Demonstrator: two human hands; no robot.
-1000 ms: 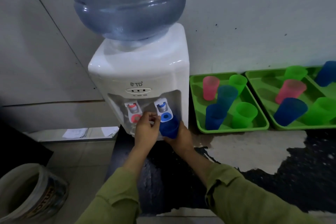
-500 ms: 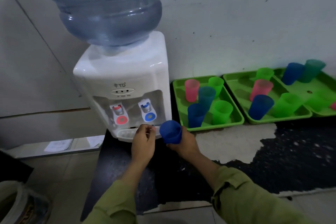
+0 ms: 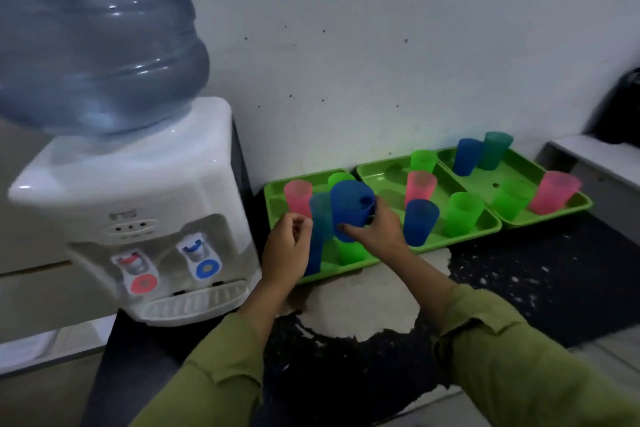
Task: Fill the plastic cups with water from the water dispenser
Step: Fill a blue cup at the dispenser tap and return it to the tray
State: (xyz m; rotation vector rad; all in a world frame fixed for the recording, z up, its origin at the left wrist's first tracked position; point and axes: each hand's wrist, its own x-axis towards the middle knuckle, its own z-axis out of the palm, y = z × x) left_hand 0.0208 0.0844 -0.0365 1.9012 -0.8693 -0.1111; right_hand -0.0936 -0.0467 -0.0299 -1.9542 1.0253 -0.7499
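On counter: three green trays (image 3: 388, 173), one dispenser (image 3: 138, 218)

I see the water dispenser (image 3: 145, 218) standing on the counter (image 3: 519, 274), against the wall. To the right of the dispenser three trays lie in a row along the wall: nearest tray (image 3: 273, 194), middle tray (image 3: 381, 173), far tray (image 3: 571, 204). Cups stand in every tray. The bottle (image 3: 97, 42) sits on top of the dispenser.
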